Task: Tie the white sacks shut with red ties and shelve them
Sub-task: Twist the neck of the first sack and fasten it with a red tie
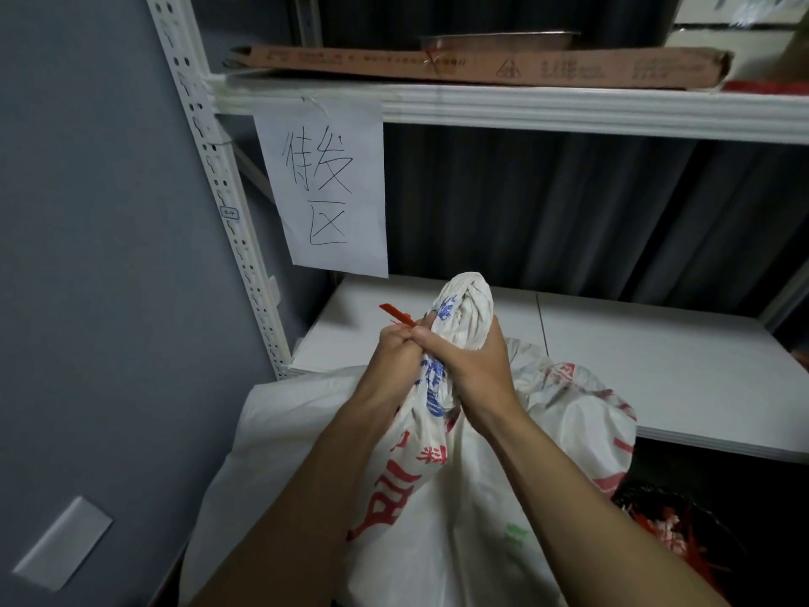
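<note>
A white sack [437,510] with red and blue print stands in front of me, its mouth gathered into a twisted neck [466,306]. My right hand [475,365] grips that neck from the right, thumb across the front. My left hand [394,348] is pressed against the neck's left side and pinches a red tie [396,315], whose free end sticks up to the left. How far the tie runs round the neck is hidden by my fingers.
A white shelf board [634,357] lies just behind the sack, under an upper shelf [569,109] that carries a flat cardboard box [481,65]. A handwritten paper sign [326,186] hangs at the left. A dark container with several red ties [670,527] sits at lower right.
</note>
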